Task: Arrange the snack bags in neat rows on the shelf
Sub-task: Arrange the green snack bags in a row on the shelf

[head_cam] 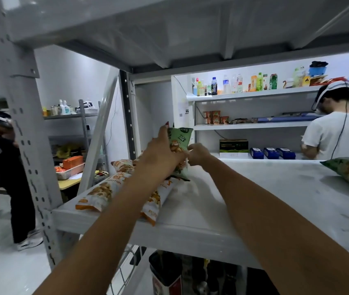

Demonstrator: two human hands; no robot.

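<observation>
Fingers of the left hand [160,150] close round the left side of a green crinkly plastic snack bag [181,141], the forefinger stretched up along its edge. The curled fingers of the right hand [198,154] pinch the bag's right edge. The bag is held upright, its lower end down at the white metal shelf [254,188], just beside orange-and-white plastic snack bags [100,192] lying flat under the left forearm. A second green snack bag [348,171] lies well apart at the shelf's right side
</observation>
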